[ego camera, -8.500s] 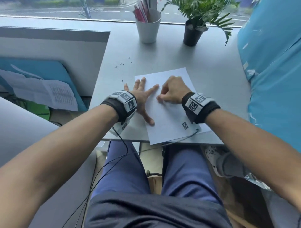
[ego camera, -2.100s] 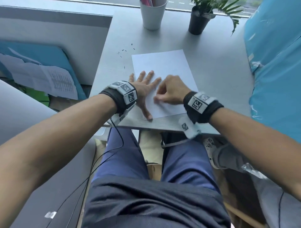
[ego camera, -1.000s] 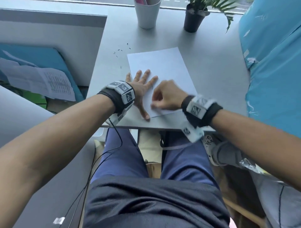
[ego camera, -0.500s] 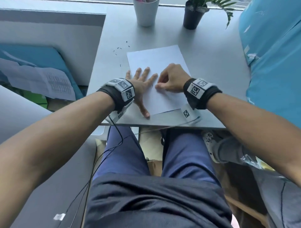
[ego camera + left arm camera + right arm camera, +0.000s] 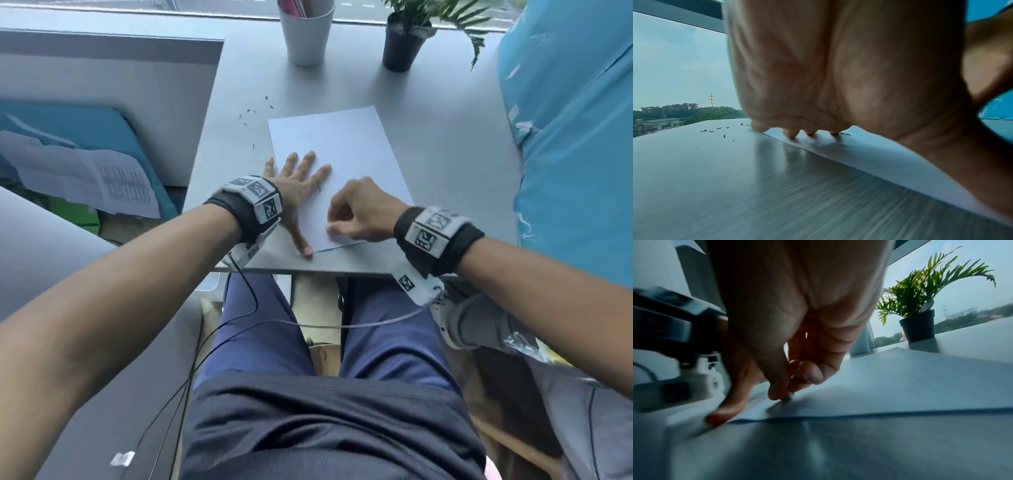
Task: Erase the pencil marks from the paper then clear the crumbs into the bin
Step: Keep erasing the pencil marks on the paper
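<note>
A white sheet of paper [image 5: 339, 150] lies on the grey desk [image 5: 445, 144]. My left hand [image 5: 298, 185] presses flat on the sheet's left edge, fingers spread and straight [image 5: 790, 133]. My right hand [image 5: 359, 212] pinches a small eraser [image 5: 788, 397] between thumb and fingertips, its tip on the paper near the front edge. The eraser [image 5: 327, 226] shows as a small white spot in the head view. Dark crumbs [image 5: 251, 113] lie scattered on the desk left of the paper's far corner, and one crumb [image 5: 844, 134] lies by my left fingertips.
A white cup of pens [image 5: 306, 31] and a potted plant [image 5: 402, 41] stand at the desk's far edge by the window. A blue wrapped surface [image 5: 565, 137] rises along the right. Papers on a blue board [image 5: 78, 171] lie left below the desk. No bin is in view.
My right hand has slid back toward the front edge of the paper with the eraser, after being farther up half a second ago. The left hand keeps pressing the sheet.
</note>
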Action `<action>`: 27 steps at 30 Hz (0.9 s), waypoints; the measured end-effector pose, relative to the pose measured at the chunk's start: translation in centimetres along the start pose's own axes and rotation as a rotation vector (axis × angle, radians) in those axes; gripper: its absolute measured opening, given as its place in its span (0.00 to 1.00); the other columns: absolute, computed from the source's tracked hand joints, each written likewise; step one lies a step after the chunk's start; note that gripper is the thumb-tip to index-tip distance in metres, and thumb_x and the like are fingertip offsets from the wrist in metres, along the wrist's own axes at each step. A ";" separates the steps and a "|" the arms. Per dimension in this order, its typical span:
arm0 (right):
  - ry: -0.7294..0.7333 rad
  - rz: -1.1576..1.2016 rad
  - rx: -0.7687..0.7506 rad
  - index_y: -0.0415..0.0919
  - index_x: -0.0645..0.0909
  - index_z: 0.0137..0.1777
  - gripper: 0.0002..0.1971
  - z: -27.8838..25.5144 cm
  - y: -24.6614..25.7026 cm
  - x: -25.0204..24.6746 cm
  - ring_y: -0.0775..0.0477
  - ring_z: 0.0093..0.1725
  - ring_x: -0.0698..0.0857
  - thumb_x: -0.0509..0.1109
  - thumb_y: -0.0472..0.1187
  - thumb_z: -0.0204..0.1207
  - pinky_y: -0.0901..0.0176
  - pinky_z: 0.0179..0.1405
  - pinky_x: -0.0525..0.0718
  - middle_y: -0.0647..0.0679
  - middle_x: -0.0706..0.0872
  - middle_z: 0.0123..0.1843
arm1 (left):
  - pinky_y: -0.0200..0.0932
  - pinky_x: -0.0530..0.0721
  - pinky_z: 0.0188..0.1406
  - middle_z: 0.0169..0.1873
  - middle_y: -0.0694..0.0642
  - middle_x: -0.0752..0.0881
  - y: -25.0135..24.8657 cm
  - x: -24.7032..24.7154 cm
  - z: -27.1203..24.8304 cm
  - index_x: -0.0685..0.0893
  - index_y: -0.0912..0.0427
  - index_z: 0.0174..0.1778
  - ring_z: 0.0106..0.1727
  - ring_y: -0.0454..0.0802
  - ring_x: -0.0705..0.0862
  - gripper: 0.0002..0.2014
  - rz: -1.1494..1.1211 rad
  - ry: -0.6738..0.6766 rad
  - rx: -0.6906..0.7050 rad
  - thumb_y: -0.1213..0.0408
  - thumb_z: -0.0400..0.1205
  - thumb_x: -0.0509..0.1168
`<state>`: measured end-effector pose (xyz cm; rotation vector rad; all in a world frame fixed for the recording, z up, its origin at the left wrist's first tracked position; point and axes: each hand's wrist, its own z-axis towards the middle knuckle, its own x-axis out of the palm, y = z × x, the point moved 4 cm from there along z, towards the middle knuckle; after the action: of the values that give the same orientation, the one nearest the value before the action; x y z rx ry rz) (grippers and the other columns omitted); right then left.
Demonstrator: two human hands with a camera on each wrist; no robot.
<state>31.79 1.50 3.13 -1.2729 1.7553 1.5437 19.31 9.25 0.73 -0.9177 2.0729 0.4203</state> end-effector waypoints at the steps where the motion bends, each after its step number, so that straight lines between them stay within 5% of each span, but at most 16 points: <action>1: 0.042 -0.001 -0.006 0.41 0.91 0.40 0.04 -0.3 0.1 0.1 0.58 0.32 0.86 0.79 0.41 0.69 0.69 0.34 0.83 0.51 0.90 0.33 | 0.74 0.32 0.79 0.82 0.55 0.23 0.1 0.0 0.0 0.24 0.45 0.83 0.83 0.62 0.24 0.86 0.000 0.002 0.000 0.27 0.44 0.81; 3: 0.029 0.009 0.005 0.42 0.92 0.41 0.04 1.0 -0.1 -1.1 0.59 0.32 0.86 0.80 0.41 0.69 0.73 0.34 0.82 0.51 0.91 0.35 | 0.74 0.32 0.79 0.82 0.56 0.22 0.0 -0.2 -0.1 0.23 0.45 0.83 0.82 0.63 0.24 0.85 0.000 0.002 0.005 0.27 0.44 0.80; 7: -0.164 0.061 0.026 0.42 0.93 0.41 0.05 3.9 -0.7 -3.1 0.54 0.36 0.89 0.80 0.42 0.68 0.63 0.41 0.88 0.49 0.92 0.36 | 0.74 0.33 0.79 0.82 0.56 0.23 -0.2 -0.3 -0.2 0.23 0.47 0.82 0.82 0.62 0.24 0.84 -0.002 0.003 0.010 0.29 0.47 0.81; 15: 0.028 0.013 -0.019 0.43 0.92 0.40 0.03 1.0 -0.1 -0.8 0.61 0.31 0.86 0.80 0.41 0.69 0.78 0.31 0.78 0.53 0.90 0.34 | 0.75 0.33 0.79 0.82 0.55 0.22 0.0 0.0 0.1 0.24 0.45 0.83 0.82 0.62 0.24 0.86 -0.004 -0.004 0.003 0.28 0.44 0.81; 19: -0.178 0.050 0.000 0.43 0.92 0.40 0.04 3.8 -0.5 -2.6 0.56 0.34 0.88 0.80 0.42 0.67 0.65 0.39 0.87 0.50 0.91 0.35 | 0.73 0.32 0.80 0.82 0.56 0.23 -0.1 -0.2 -0.1 0.25 0.46 0.83 0.83 0.62 0.25 0.84 -0.003 -0.012 0.012 0.28 0.47 0.81; 23: -0.072 -0.003 -0.011 0.42 0.92 0.41 0.04 0.8 -0.8 -0.3 0.66 0.31 0.82 0.79 0.41 0.69 0.78 0.33 0.76 0.53 0.89 0.34 | 0.74 0.33 0.79 0.82 0.55 0.23 0.0 -0.1 0.1 0.25 0.45 0.83 0.83 0.62 0.25 0.85 0.002 -0.006 0.001 0.29 0.44 0.82; 27: 0.018 -0.020 -0.029 0.43 0.92 0.39 0.03 0.9 -0.2 -1.4 0.65 0.29 0.84 0.81 0.41 0.69 0.74 0.32 0.81 0.53 0.90 0.33 | 0.74 0.33 0.79 0.82 0.55 0.23 -0.1 -0.1 0.1 0.24 0.44 0.83 0.83 0.62 0.25 0.85 0.014 -0.010 0.001 0.29 0.44 0.82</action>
<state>32.36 2.83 3.97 -1.3187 1.7318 1.5568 19.50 9.27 0.77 -0.8996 2.0718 0.4308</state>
